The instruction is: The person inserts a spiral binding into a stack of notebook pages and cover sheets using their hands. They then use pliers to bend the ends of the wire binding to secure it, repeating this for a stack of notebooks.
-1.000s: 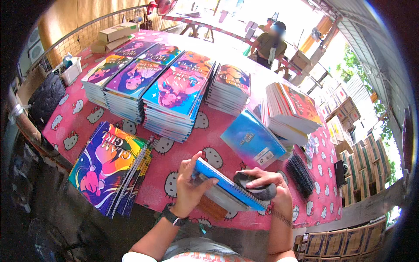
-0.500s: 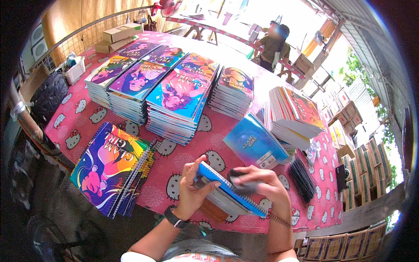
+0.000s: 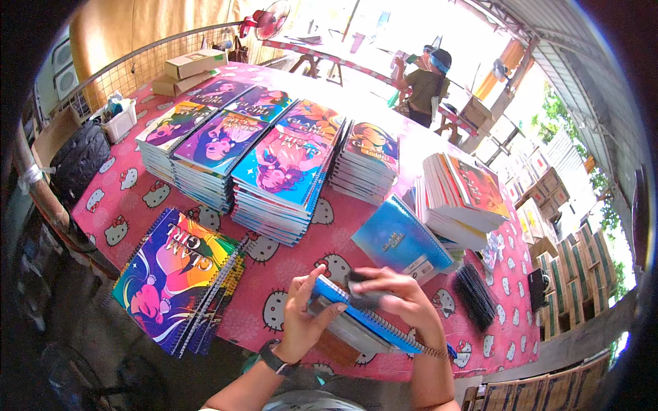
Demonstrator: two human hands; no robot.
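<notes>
My left hand (image 3: 305,318) grips one end of a blue notebook (image 3: 389,333), tilted with its spiral edge upward. Over that edge my right hand (image 3: 408,301) is closed around a dark, motion-blurred tool (image 3: 364,299) whose kind I cannot make out. A loose tail of spiral coil (image 3: 433,352) sticks out at the notebook's near right end, by my right wrist. Beneath the notebook show a grey plate (image 3: 367,334) and a brown block (image 3: 336,348). Beyond my right hand lies another blue spiral notebook (image 3: 394,236).
Stacks of bound notebooks (image 3: 274,164) fill the far left of the pink table (image 3: 240,301), with a smaller pile (image 3: 175,281) near left. Unbound books (image 3: 459,195) and black coils (image 3: 474,296) lie at right. A person (image 3: 425,85) works beyond; boxes (image 3: 579,274) line the right.
My right hand and the dark tool have shifted along the spiral edge toward my left hand. The view has tilted slightly upward. The person in the background has raised an object.
</notes>
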